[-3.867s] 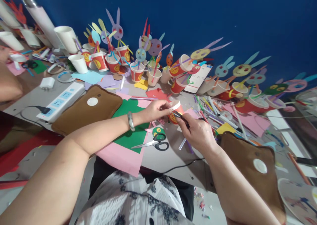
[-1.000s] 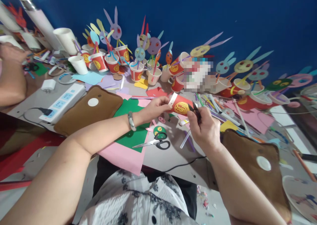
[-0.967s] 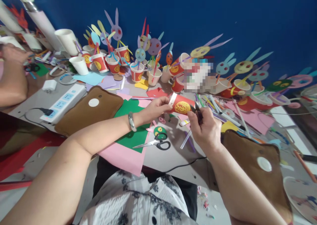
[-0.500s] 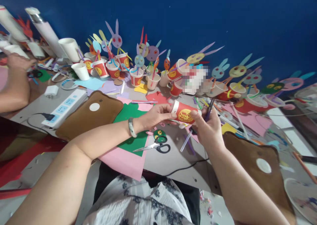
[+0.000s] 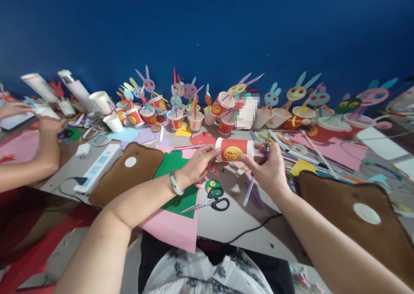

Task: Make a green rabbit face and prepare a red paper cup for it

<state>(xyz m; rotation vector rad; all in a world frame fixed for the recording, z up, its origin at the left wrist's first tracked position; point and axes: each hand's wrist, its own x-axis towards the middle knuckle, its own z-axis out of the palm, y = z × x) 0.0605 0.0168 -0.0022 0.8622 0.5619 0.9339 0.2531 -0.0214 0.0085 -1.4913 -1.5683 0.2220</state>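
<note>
A red paper cup (image 5: pixel 234 150) with a yellow print lies sideways between my hands above the table. The fingers of my left hand (image 5: pixel 203 161) grip its left end. My right hand (image 5: pixel 270 166) holds the right end with the thumb on the cup, and also has a dark, slim tool (image 5: pixel 267 149) between its fingers, too small to name. Below the cup, black-handled scissors (image 5: pixel 211 202) lie by a green paper face (image 5: pixel 212 186) and a sheet of green paper (image 5: pixel 173 181). A clear straw (image 5: pixel 249 191) is under my right hand.
Cups with paper rabbit figures (image 5: pixel 175 119) line the blue wall. A brown pad (image 5: pixel 129 177) and a power strip (image 5: pixel 98 169) are at left, another brown pad (image 5: pixel 343 207) at right. Another person's arm (image 5: pixel 39 166) reaches in at far left. A black cable (image 5: pixel 255 229) crosses the front edge.
The view has shifted, so more wall and more of the other person's arms show. The cup is now closer to level, still held in both my hands.
</note>
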